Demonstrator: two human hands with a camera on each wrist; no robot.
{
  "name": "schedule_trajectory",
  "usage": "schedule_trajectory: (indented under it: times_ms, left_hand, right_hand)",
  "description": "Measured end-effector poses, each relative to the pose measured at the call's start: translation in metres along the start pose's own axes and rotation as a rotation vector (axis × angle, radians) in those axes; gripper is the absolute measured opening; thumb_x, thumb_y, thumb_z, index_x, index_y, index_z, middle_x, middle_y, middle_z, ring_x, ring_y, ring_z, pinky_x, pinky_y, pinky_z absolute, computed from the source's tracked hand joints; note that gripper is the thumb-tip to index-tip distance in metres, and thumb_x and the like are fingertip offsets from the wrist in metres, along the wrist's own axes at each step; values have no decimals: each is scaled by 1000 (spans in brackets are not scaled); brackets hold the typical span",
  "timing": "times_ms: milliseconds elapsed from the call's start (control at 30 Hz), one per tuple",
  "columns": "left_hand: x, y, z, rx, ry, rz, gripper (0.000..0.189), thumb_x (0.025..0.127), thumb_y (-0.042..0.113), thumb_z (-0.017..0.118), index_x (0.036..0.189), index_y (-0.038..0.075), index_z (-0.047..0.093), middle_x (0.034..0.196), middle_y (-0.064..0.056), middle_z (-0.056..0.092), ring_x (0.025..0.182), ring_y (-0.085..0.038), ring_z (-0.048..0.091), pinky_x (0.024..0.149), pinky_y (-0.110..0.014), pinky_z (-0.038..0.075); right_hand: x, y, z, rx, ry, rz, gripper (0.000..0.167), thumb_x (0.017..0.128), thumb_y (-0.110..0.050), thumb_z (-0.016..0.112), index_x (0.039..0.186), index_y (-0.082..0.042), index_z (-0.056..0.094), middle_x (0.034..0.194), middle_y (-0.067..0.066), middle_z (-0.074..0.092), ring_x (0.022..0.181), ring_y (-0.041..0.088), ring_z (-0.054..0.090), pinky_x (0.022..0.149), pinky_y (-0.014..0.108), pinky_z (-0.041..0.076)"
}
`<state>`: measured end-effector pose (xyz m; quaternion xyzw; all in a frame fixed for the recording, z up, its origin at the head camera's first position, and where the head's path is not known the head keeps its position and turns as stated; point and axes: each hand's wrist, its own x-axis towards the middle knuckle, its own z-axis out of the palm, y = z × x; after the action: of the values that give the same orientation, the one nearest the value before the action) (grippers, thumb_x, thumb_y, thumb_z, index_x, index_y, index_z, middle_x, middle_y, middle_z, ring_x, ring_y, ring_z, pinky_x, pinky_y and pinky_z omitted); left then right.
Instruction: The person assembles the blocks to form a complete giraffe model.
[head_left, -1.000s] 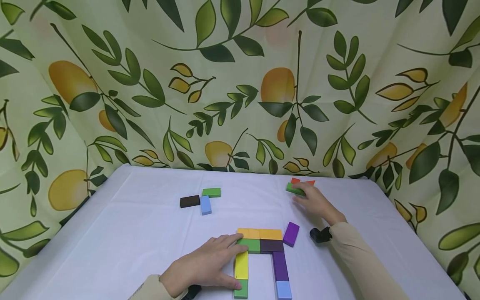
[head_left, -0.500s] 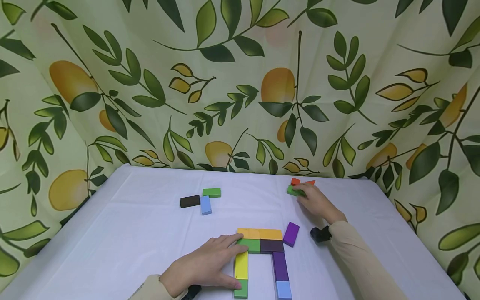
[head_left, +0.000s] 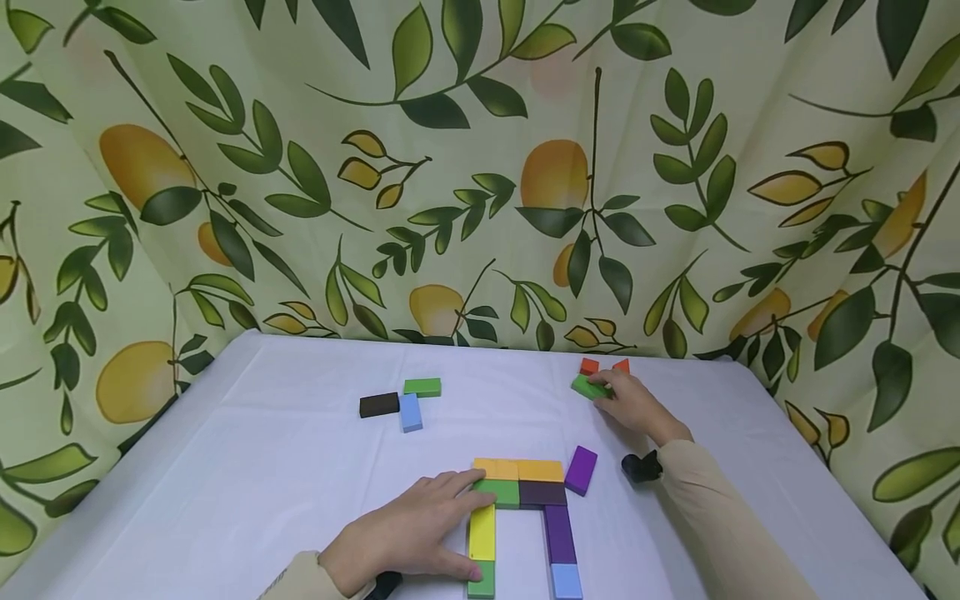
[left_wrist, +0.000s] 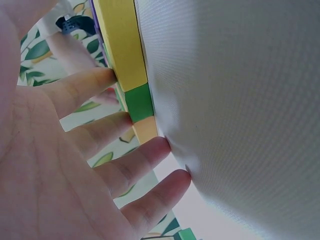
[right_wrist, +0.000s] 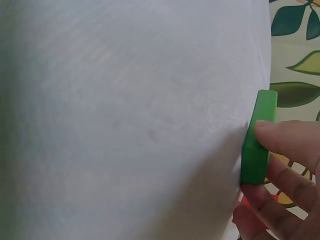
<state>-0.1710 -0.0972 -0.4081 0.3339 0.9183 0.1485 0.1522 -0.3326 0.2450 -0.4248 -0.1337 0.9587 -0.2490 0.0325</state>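
Observation:
In the head view, my right hand (head_left: 633, 404) pinches a green block (head_left: 585, 387) at the far right of the table; the right wrist view shows the thumb on this green block (right_wrist: 254, 165). Two small red-orange blocks, one square (head_left: 589, 365) and one pointed (head_left: 622, 364), lie just behind it. My left hand (head_left: 408, 529) rests with spread fingers along the left side of an arch of flat blocks. That side has a yellow block (head_left: 482, 533) and a green block (head_left: 482, 577) under the thumb tip. Across the top run orange blocks (head_left: 540, 472), above green (head_left: 507, 494) and dark brown (head_left: 542, 493) ones.
The arch's right leg is a purple block (head_left: 559, 533) above a light blue block (head_left: 566, 581). A loose purple block (head_left: 581, 470) lies beside its top corner. Farther back left sit a black block (head_left: 379, 405), a blue block (head_left: 410, 412) and a green block (head_left: 422, 387). A patterned curtain (head_left: 480, 208) hangs behind.
My right hand has turned and drawn the green block slightly toward me, away from the red-orange blocks. The left hand stays where it was.

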Motion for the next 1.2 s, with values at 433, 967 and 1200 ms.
schedule_trajectory:
  times_ms: [433,967,1200]
  left_hand:
    - [1,0,1,-2,-1,-6,75,80,63,72,143,31,48,159,-3,35,143,-23,38,111,-51,39]
    - [0,-1,1,3,12,0,75,80,62,72,143,30,49,159,-3,36,143,-23,38,110,-50,39]
    - [1,-1,1,9,16,3,75,80,62,72,143,30,49,158,-3,36,143,-23,38,110,-50,39]
  right_hand:
    - [-13,-11,-5,-13,34,57,40,88,-6,71,126,4,64,119,23,66,95,28,62,89,46,55]
    - [-29,-20,0,30,4,79,46,88,-20,75,124,4,62,106,19,67,89,25,59,73,35,54]
    - [-27,-17,0,15,-22,-20,50,93,-12,67,139,2,52,137,27,55,122,42,54,100,55,49]
